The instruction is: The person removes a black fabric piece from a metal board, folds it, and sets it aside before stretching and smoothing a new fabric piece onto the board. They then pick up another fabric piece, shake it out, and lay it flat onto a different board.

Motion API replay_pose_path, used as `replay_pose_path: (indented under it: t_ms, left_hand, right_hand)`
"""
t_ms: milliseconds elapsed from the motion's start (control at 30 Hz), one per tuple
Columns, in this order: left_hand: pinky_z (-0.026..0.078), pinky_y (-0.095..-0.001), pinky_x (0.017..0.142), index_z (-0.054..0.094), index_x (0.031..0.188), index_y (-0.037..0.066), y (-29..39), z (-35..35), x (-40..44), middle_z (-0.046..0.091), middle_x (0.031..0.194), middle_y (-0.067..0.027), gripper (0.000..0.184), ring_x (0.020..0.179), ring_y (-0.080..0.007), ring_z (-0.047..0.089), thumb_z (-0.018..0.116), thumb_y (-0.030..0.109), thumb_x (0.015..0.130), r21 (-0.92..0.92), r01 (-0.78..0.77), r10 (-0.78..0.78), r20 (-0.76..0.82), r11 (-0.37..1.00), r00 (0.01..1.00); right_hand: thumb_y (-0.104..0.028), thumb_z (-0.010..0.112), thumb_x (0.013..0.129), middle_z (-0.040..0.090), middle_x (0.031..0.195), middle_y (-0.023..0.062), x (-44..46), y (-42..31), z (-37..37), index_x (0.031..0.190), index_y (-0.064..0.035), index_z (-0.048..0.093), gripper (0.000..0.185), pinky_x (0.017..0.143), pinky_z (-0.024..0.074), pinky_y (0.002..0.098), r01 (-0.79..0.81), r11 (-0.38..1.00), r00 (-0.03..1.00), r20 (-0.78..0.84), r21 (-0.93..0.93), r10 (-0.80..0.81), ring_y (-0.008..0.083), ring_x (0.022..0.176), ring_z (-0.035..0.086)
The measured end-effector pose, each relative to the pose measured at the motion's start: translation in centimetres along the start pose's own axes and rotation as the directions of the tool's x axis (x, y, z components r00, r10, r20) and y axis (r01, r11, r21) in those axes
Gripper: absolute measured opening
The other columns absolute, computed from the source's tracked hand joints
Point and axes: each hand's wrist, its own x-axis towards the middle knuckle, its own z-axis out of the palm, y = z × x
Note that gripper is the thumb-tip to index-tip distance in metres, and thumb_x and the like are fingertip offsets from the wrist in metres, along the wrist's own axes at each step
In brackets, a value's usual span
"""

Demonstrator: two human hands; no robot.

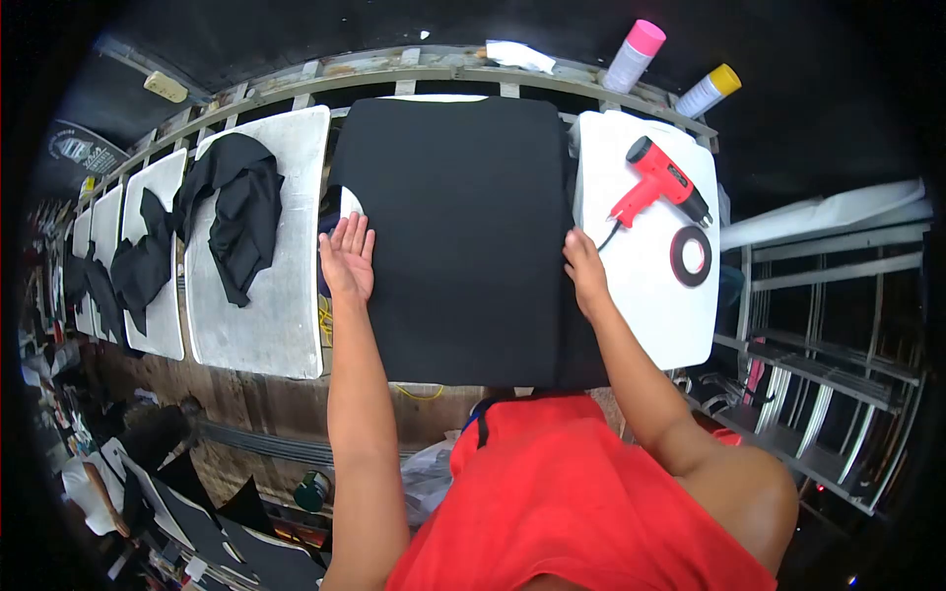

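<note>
Fabric [458, 236], black and smooth, lay over a board in the middle of the row, with a thin white strip [434, 98] showing along its far edge and another bit of white by its left side. Its long axis ran straight away from the person's body, so the sheet lay between the two hands, its long sides facing them. Neither hand was plainly nearer: the left hand [347, 258] stood at the left edge, the right hand [587, 274] at the right, where the black met a neighbouring board. The left was spread wide, palm up, fingers straight and gripping nothing; whether its fingertips touched the cloth could not be told. The right had its fingers bent at the border (a pinch of cloth may have been hidden there, but I cannot tell).

Just beyond the right hand, on the white board [641, 315], lay a red heat gun [658, 180] and a roll of dark tape [676, 258]. To the left, a pale board [296, 315] carried a crumpled black cloth piece [246, 222]. Farther out, a pink-capped spray can [631, 69] and a yellow-capped spray can [705, 94] stood by the far rail [424, 77].
</note>
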Motion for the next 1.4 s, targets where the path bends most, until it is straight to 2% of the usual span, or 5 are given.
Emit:
replay_pose_path:
  t_ms: [167, 367, 633, 967, 1400]
  left_hand:
    - [0.034, -0.0443, 0.114, 0.032, 0.14, -0.007, -0.6, 1.0, -0.4, 0.038, 0.147, -0.0235, 0.061, 0.137, -0.0328, 0.039, 0.033, 0.041, 0.103, 0.093, -0.05, 0.051, -0.01, 0.994, 0.999]
    - [0.033, -0.0443, 0.114, 0.034, 0.14, -0.006, -0.9, 0.4, 0.1, 0.039, 0.147, -0.0227, 0.059, 0.137, -0.0329, 0.039, 0.035, 0.04, 0.103, 0.162, -0.071, 0.072, 0.003, 0.984, 0.997]
    - [0.037, -0.0423, 0.111, 0.037, 0.139, -0.005, -1.2, 1.7, -0.2, 0.043, 0.143, -0.0208, 0.05, 0.135, -0.0321, 0.042, 0.038, 0.031, 0.103, 0.198, -0.08, 0.094, -0.065, 0.977, 0.993]
    - [0.022, -0.0536, 0.114, 0.037, 0.145, 0.001, -5.7, 5.1, -12.3, 0.034, 0.15, -0.0238, 0.058, 0.14, -0.0433, 0.029, 0.05, 0.023, 0.092, 0.762, -0.407, 0.189, 0.557, -0.503, 0.809]
    - [0.017, -0.0499, 0.117, 0.032, 0.149, 0.008, -6.7, 1.7, -15.5, 0.027, 0.156, -0.0135, 0.068, 0.145, -0.038, 0.022, 0.051, 0.03, 0.087, 0.771, -0.095, 0.206, 0.284, -0.63, 0.937]
  right_hand:
    - [-0.041, 0.062, 0.092, 0.048, 0.14, 0.0228, -12.4, 4.7, -3.2, 0.141, 0.0021, 0.039, 0.069, 0.109, 0.0348, 0.0353, -0.131, 0.891, 0.985, 0.042, -0.435, 0.165, 0.028, 0.131, 0.046]
    - [-0.066, 0.051, 0.089, 0.042, 0.147, 0.0181, -12.3, 10.8, -2.2, 0.149, -0.0043, 0.029, 0.089, 0.108, 0.0211, 0.0639, -0.696, 0.605, 0.706, 0.523, 0.388, 0.478, 0.0314, 0.139, 0.034]
    - [-0.028, 0.053, 0.097, 0.052, 0.136, 0.0217, -13.9, 9.3, -1.3, 0.138, 0.0032, 0.042, 0.052, 0.111, 0.031, 0.0466, 0.021, 0.923, 0.998, 0.061, -0.384, 0.002, 0.0389, 0.134, 0.039]
    - [-0.046, 0.047, 0.094, 0.022, 0.157, 0.0177, 1.6, -0.3, 8.3, 0.147, -0.002, 0.033, 0.071, 0.116, 0.0151, 0.057, 0.786, -0.051, 0.532, 0.717, -0.616, -0.45, 0.0414, 0.145, 0.016]
    - [-0.056, 0.032, 0.096, 0.019, 0.159, 0.0147, 24.5, -10.2, 10.8, 0.151, -0.0052, 0.027, 0.074, 0.118, 0.0069, 0.0528, 0.436, -0.035, 0.732, 0.377, -0.899, -0.567, 0.0378, 0.147, 0.011]
